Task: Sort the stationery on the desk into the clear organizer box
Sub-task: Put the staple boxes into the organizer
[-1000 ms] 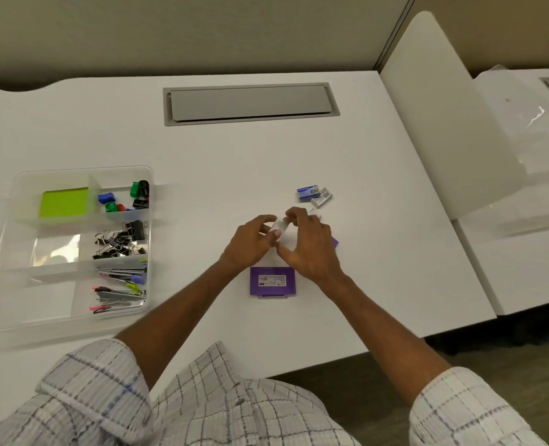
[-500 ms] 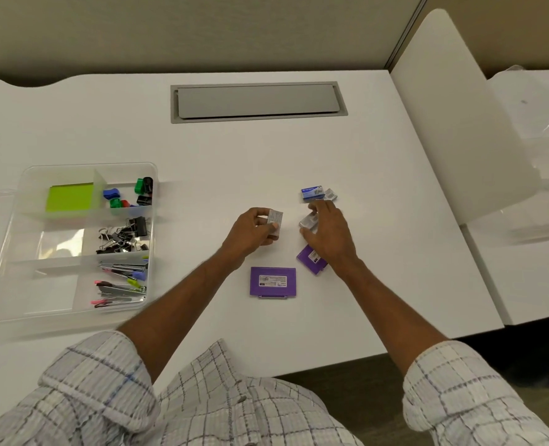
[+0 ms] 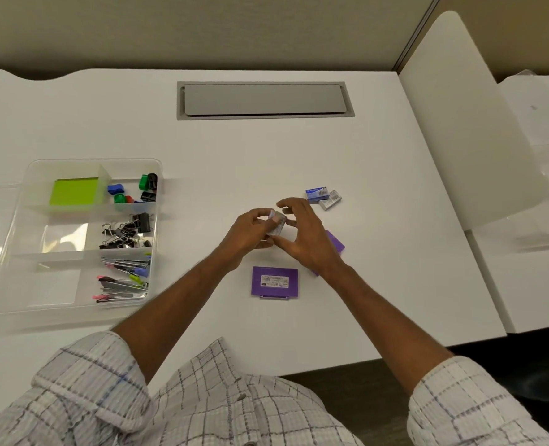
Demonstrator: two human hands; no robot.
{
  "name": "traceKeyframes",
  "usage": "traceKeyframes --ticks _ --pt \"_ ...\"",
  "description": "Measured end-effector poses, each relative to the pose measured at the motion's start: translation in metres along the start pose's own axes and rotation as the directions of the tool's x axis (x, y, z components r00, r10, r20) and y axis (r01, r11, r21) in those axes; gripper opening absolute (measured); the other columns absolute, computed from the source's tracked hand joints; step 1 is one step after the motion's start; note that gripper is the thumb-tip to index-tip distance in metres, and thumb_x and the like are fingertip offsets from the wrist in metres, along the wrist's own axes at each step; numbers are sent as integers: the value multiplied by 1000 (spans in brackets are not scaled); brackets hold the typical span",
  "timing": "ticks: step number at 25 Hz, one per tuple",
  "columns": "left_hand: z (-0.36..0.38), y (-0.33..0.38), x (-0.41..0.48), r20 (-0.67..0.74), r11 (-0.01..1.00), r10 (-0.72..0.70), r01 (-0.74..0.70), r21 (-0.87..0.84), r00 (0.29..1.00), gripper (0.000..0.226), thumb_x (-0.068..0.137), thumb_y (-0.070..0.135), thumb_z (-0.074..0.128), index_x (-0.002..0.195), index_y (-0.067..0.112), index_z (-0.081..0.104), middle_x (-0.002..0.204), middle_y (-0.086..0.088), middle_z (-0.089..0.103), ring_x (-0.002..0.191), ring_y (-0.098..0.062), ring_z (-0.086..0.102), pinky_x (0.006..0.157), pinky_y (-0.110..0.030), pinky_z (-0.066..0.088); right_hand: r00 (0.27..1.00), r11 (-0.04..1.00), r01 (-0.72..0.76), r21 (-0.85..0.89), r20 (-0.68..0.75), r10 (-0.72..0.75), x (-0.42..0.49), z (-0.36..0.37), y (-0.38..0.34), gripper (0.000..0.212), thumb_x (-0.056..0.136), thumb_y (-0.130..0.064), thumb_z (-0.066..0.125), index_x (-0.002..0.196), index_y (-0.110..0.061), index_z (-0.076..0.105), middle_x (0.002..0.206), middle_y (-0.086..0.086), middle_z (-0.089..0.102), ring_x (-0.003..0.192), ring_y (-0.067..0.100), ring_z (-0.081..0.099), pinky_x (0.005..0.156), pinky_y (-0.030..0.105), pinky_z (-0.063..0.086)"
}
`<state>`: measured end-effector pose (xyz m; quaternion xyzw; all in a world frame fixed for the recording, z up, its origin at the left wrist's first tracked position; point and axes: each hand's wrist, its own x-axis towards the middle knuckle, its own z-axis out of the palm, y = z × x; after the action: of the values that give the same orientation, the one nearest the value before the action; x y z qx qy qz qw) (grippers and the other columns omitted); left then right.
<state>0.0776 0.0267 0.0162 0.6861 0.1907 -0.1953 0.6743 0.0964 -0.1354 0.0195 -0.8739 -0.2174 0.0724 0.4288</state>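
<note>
My left hand [image 3: 250, 231] and my right hand [image 3: 305, 235] meet above the middle of the desk, both pinching small grey staple boxes [image 3: 277, 223] held together between the fingertips. A blue staple box [image 3: 315, 193] and a grey one [image 3: 330, 201] lie to the right of my hands. A flat purple case [image 3: 274, 281] lies near my wrists, and a second purple case [image 3: 335, 243] is partly hidden under my right hand. The clear organizer box [image 3: 74, 304] stands at the left with green sticky notes [image 3: 74, 190], coloured clips, black binder clips [image 3: 127, 235] and pens [image 3: 123, 278].
A grey cable hatch [image 3: 265, 99] is set into the desk at the back. A white divider panel [image 3: 469, 123] stands on the right edge, with a neighbouring desk behind it. The desk's front edge runs just behind my forearms.
My right hand picked up a small grey box beside the blue one and brought it left to my left hand's box. Both hands are now joined again.
</note>
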Motion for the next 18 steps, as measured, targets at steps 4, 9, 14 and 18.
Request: traceKeyframes --ticks 4,9,14,18 --pt "-20 -5 -7 -15 997 46 -46 -64 999 49 93 42 65 136 22 54 118 -6 71 99 -20 74 80 -30 62 970 909 -245 336 82 231 1 6 -11 67 78 -25 85 135 -20 50 135 -2 58 124 13 58 100 33 55" --pt "-47 -7 -24 -93 992 68 -77 -96 993 38 95 46 60 127 26 54 117 -1 71 102 -14 71 83 -28 59 953 846 -301 440 110 283 14 24 -34 57 79 -25 83 129 -21 56 122 -1 69 110 12 68 99 36 56" --pt "-99 5 -54 -280 985 172 -163 58 944 40 82 57 71 113 32 65 102 13 73 91 -7 71 78 -26 60 970 868 -243 433 120 212 36 57 -78 56 76 -21 86 123 -19 57 116 -1 70 100 12 70 87 27 59" --pt "-145 9 -79 -402 984 179 -162 77 898 54 71 52 83 116 24 67 94 2 76 80 -12 75 72 -27 63 991 924 -115 365 109 80 50 95 -125 48 77 -12 83 118 -16 58 110 -2 69 94 7 68 76 14 55"
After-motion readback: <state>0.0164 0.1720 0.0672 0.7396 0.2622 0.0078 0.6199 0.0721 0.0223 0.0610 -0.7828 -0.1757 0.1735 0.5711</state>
